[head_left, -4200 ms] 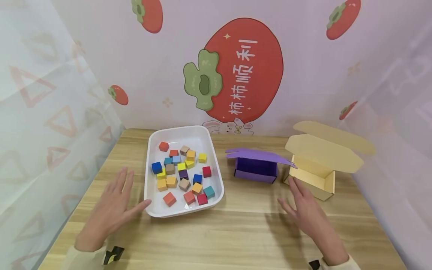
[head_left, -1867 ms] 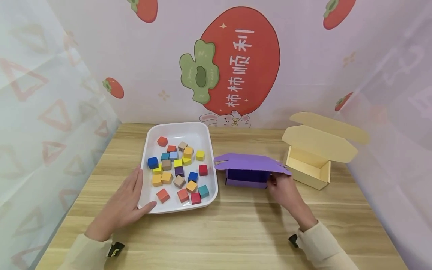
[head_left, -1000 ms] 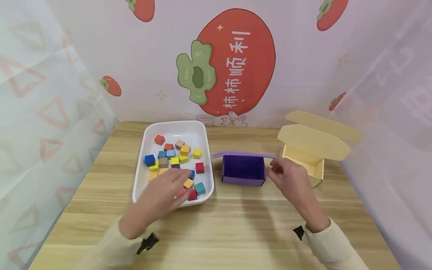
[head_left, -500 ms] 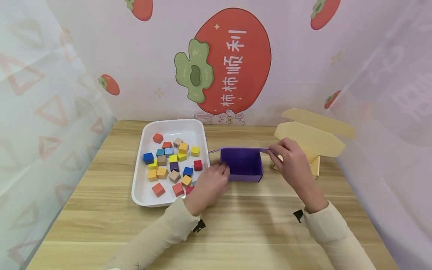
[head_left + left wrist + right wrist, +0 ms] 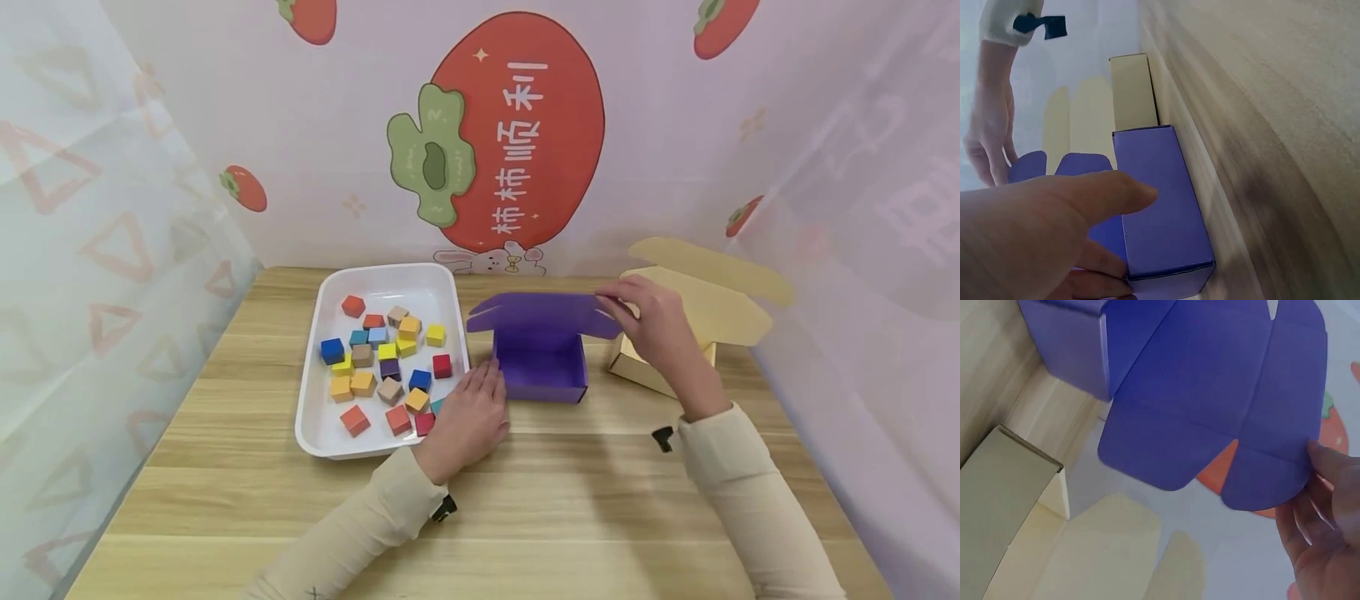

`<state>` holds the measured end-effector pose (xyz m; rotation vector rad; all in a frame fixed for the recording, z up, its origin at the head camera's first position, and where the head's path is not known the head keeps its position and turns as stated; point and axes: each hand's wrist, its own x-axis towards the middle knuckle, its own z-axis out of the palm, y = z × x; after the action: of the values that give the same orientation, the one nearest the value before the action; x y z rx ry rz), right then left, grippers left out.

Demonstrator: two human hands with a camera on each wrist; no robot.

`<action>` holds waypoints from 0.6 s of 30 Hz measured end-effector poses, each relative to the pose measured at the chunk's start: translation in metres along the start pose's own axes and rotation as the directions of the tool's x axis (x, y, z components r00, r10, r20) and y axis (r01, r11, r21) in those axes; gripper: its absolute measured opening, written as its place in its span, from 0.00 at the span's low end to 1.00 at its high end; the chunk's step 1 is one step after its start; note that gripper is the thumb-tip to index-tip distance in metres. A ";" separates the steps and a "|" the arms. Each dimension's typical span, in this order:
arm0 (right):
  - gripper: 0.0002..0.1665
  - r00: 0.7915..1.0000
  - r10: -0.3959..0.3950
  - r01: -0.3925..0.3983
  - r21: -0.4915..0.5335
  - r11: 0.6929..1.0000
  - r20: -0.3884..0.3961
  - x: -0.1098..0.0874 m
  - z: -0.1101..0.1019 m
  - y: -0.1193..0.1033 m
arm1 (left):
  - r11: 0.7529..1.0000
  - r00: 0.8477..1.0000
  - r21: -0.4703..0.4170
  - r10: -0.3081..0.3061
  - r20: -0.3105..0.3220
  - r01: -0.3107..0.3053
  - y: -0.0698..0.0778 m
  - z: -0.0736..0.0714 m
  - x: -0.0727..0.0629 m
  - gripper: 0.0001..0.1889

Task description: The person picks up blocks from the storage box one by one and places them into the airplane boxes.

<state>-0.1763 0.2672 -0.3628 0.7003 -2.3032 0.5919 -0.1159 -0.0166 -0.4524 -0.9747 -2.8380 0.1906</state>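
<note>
We have the purple box (image 5: 543,392) between the tray (image 5: 306,402) and the yellow box (image 5: 645,375), its lid (image 5: 536,316) raised. Our right hand (image 5: 657,323) pinches the lid's right corner; our left hand (image 5: 468,418), fingers fairly straight, rests against the box's left end. To open it well, we should probably keep that end steady and ease the lid back evenly, without twisting, lest the pinched corner bend

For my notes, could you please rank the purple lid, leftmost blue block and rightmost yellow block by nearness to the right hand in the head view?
1. Purple lid: held in right hand.
2. Rightmost yellow block: right side of tray.
3. Leftmost blue block: left side.
</note>
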 end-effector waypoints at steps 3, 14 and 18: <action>0.06 0.995 0.093 -0.094 0.030 0.995 0.032 0.015 0.003 0.011 | 1.000 0.999 -0.016 0.000 0.034 0.000 0.000 0.002 0.000 0.37; 0.10 0.938 0.325 -0.331 0.036 0.943 0.120 0.069 0.042 0.054 | 0.998 0.998 -0.056 0.001 0.065 0.003 -0.002 0.001 -0.001 0.38; 0.12 0.928 0.338 -0.342 0.002 0.940 0.159 0.078 0.062 0.070 | 0.998 0.997 -0.056 -0.002 0.080 0.007 -0.001 0.000 -0.001 0.38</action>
<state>-0.2975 0.2593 -0.3673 0.3691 -2.5913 0.7524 -0.1157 -0.0183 -0.4521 -0.9930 -2.9334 0.1536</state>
